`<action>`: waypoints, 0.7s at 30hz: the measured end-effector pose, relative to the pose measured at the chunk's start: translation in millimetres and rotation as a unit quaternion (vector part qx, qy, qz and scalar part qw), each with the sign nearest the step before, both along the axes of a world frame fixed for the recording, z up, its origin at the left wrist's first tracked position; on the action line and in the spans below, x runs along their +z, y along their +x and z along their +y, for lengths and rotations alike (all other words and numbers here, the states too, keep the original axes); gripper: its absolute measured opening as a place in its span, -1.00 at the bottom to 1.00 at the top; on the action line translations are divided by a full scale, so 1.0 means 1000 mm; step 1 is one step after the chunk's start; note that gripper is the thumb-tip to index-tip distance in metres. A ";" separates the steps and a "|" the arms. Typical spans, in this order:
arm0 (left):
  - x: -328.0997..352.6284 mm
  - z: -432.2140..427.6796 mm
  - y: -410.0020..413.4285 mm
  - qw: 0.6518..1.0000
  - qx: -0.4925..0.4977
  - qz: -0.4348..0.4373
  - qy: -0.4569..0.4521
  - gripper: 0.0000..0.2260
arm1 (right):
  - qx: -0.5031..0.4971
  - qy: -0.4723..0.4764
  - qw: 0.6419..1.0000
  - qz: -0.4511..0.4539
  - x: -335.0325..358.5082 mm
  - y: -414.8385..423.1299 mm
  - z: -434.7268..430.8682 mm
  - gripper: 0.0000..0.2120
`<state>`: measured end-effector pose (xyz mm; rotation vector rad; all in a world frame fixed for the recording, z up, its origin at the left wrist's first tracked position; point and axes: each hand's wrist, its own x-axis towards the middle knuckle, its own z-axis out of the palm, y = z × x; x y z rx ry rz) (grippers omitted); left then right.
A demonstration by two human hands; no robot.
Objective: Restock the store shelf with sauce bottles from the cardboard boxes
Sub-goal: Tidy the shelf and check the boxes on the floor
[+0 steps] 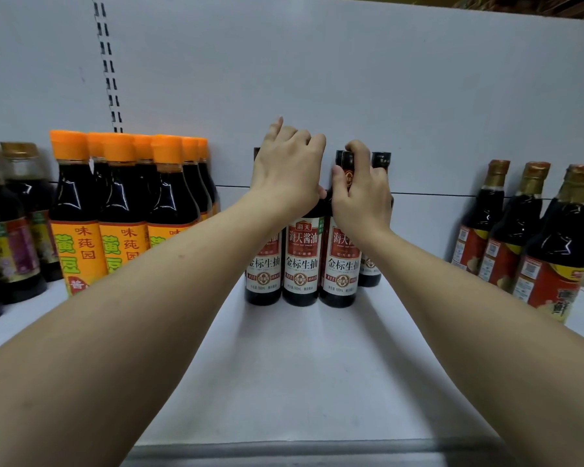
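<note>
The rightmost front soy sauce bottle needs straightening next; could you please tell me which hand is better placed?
Right. The right hand has its grip round the neck of the rightmost front bottle, whereas the left hand curls over the middle bottle beside it, so it would have to cross over.

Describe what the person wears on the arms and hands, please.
Nothing is worn. The left hand and the right hand have no gloves, rings or bracelets. Both forearms are bare to the edge of the picture, with no sleeve or watch in view.
</note>
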<state>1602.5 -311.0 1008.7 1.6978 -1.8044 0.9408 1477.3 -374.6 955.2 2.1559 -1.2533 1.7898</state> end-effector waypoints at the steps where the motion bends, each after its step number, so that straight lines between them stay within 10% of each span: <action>1: 0.000 -0.001 0.000 1.000 0.001 -0.001 -0.001 -0.43 | -0.004 -0.002 1.000 0.005 0.000 0.000 -0.001 -0.66; 21: -0.019 0.027 0.002 0.997 -0.074 0.024 -0.005 -0.32 | -0.063 0.113 0.983 0.130 0.016 -0.038 0.050 -0.29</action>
